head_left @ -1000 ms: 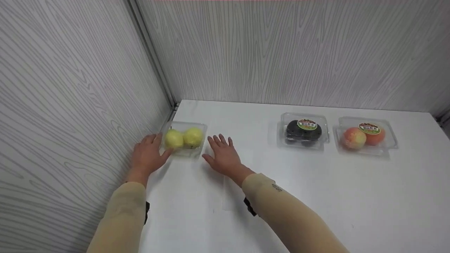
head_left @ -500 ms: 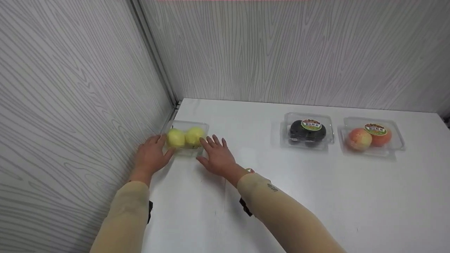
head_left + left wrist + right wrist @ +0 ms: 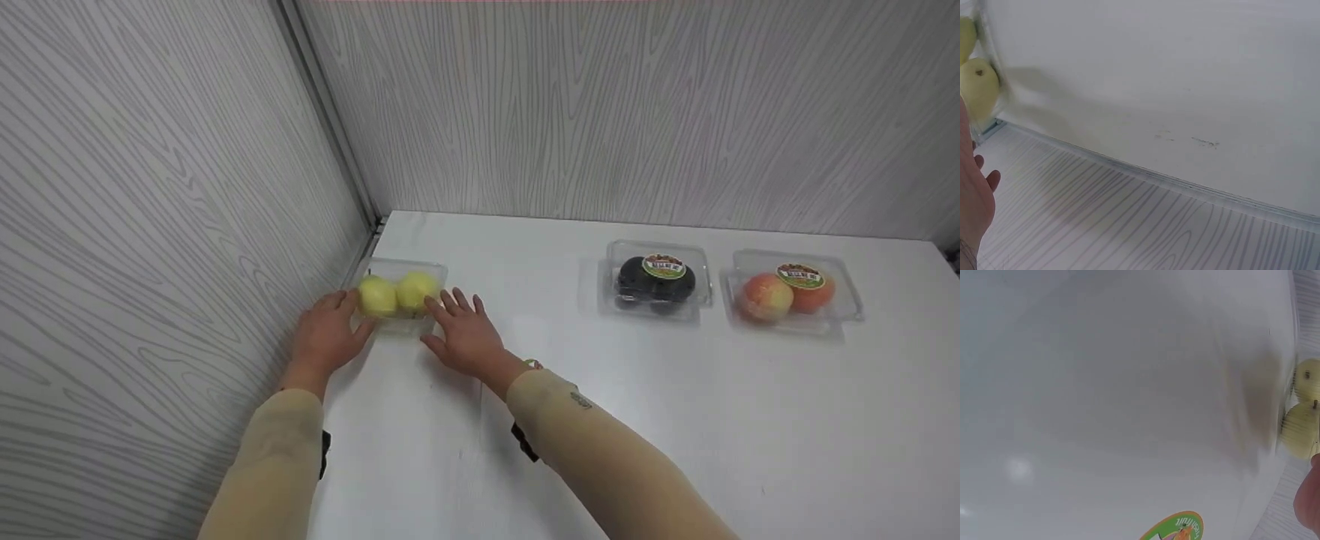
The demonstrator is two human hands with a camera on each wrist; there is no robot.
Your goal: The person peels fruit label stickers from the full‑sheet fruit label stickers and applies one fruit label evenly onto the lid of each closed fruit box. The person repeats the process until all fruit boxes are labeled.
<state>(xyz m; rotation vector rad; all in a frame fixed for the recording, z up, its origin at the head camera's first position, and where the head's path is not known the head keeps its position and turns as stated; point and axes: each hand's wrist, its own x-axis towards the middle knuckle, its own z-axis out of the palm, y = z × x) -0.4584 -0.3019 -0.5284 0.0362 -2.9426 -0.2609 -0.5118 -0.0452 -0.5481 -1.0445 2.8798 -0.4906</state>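
Two yellow-green pears (image 3: 417, 291) sit side by side in a clear plastic container (image 3: 405, 328) near the table's left edge. My left hand (image 3: 326, 335) is at its left side, fingers reaching along the wall and the thumb pointing toward the front. From the right, my right hand (image 3: 466, 337) has its fingers extended and spread, fingertips at the container's right side. A pear (image 3: 979, 90) shows beyond my left hand (image 3: 972, 194) at the edge of the left wrist view. In the right wrist view, part of my right hand (image 3: 1310, 500) appears below a pear (image 3: 1299, 430).
A clear clamshell of dark fruit (image 3: 658, 282) stands at the back right, with another holding a red-yellow fruit (image 3: 766, 297) and an orange one beside it; both bear labels. A fruit sticker (image 3: 1182, 526) lies under the right forearm. Wood-grain panels (image 3: 187, 262) border the left and back.
My right hand has moved left, from beside the container to its right side. The container has shifted very slightly right, with my left hand following along. The view has turned a little.
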